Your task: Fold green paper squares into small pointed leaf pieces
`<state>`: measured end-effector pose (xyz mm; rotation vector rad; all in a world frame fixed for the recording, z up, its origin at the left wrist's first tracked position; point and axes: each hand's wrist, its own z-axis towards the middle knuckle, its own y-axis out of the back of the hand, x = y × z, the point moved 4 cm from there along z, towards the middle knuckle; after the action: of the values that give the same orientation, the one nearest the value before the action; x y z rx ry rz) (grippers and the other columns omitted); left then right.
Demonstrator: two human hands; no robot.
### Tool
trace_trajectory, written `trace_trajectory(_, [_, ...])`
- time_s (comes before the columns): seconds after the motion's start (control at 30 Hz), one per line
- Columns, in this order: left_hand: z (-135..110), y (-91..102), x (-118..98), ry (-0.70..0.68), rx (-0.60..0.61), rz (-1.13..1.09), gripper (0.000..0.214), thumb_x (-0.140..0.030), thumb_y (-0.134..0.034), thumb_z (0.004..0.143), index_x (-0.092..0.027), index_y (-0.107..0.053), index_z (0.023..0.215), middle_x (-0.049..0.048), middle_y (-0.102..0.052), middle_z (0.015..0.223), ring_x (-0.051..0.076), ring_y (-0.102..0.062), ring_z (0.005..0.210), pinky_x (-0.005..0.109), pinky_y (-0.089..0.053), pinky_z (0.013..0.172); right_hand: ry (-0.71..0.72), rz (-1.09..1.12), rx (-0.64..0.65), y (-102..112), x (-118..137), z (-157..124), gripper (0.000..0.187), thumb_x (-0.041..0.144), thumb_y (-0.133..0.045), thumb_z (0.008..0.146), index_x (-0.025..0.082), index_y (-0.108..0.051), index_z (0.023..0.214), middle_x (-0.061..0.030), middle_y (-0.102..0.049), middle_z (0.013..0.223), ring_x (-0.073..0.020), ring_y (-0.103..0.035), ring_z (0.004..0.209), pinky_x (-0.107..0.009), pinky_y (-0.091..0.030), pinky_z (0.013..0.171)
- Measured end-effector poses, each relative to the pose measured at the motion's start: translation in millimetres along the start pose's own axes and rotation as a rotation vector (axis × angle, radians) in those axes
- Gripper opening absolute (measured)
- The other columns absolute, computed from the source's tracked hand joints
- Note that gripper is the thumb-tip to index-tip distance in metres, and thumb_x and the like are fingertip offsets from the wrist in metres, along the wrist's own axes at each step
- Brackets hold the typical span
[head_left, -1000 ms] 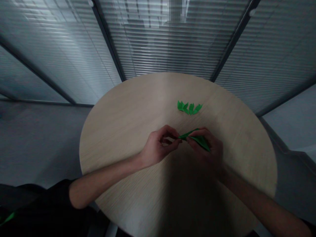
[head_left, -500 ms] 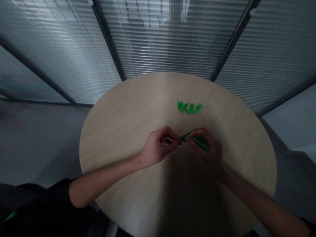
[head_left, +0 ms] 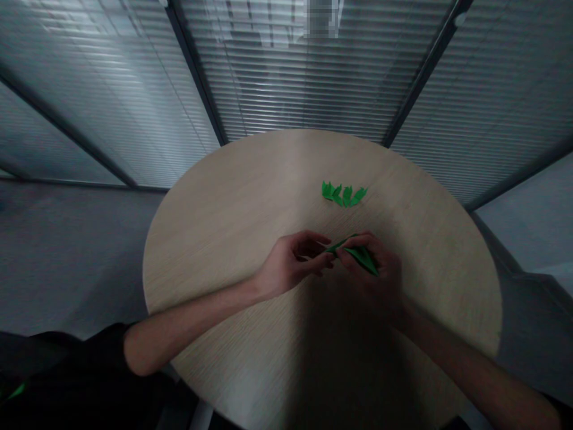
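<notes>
Now: both hands pinched on one green paper, mid-table

Left hand has thumb and forefinger closed on the left tip of the paper, with the other fingers loosely curled. Right hand grips the paper's wider part, fingers folded over the top. The knuckles hide the exact contact. Paper sits about the middle of the table, just above the top; cannot tell whether it touches. It is long, narrow and pointed, and looks already folded along its length.

Toward the table's far edge is a row of small folded green pieces, well apart from the hands. Beyond the table are blinds. Light is dim, and the near side of the table lies in shadow.

Judgement on the hold: the work looks like fine shaping at the paper's tip. It would likely go best with the right hand as a fixed anchor close to the fold and the left making the small motion — edges lined up first, then the crease pressed firmly from the middle outward. The paper looks thin, so a hard tug at the tip could tear it or skew the fold. Bracing both wrists on the table would steady things.
</notes>
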<state>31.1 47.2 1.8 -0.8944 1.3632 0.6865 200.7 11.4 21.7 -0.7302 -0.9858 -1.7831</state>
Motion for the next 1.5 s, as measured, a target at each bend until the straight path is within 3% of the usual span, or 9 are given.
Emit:
trace_trajectory(0.17, [-0.3,-1.7,0.7,0.046,0.054,-0.007,0.032,-0.041,-0.077,0.089,-0.009,-0.075,0.097,0.0090,-0.078,0.081,0.016,-0.074,0.069,0.024,-0.059,0.060,0.009,-0.018,-0.004,1.6,-1.1,-0.2,0.006,0.018,-0.071,0.088,0.022,-0.068,0.087,0.0007,-0.064,0.082,-0.0140,-0.062,0.072,-0.027,-0.048,0.064])
trace_trajectory(0.47, [-3.3,-2.1,0.5,-0.006,0.065,0.052,0.034,-0.042,-0.072,0.094,-0.009,-0.077,0.102,0.0129,-0.080,0.092,0.018,-0.076,0.079,0.024,-0.061,0.064,-0.017,-0.001,-0.017,0.8,-1.6,-0.2,0.006,0.021,-0.072,0.088,0.022,-0.067,0.086,0.0006,-0.064,0.081,-0.0136,-0.062,0.068,-0.026,-0.048,0.059])
trace_trajectory(1.33, [-4.6,-3.2,0.6,-0.019,0.084,0.047,0.033,-0.039,-0.066,0.098,-0.009,-0.075,0.105,0.0148,-0.081,0.095,0.017,-0.077,0.080,0.023,-0.061,0.064,-0.013,-0.043,-0.043,0.1,2.7,0.3,0.007,0.022,-0.071,0.088,0.022,-0.065,0.084,0.0014,-0.065,0.076,-0.0129,-0.061,0.065,-0.024,-0.048,0.057])
trace_trajectory(1.5, [-6.4,-4.2,0.9,-0.029,0.104,0.124,0.034,-0.039,-0.067,0.098,-0.010,-0.075,0.114,0.0140,-0.081,0.099,0.019,-0.078,0.084,0.024,-0.062,0.065,-0.055,-0.033,-0.052,0.0,-0.4,-0.7,0.007,0.024,-0.070,0.088,0.023,-0.064,0.085,0.0017,-0.067,0.073,-0.0131,-0.061,0.060,-0.023,-0.049,0.054])
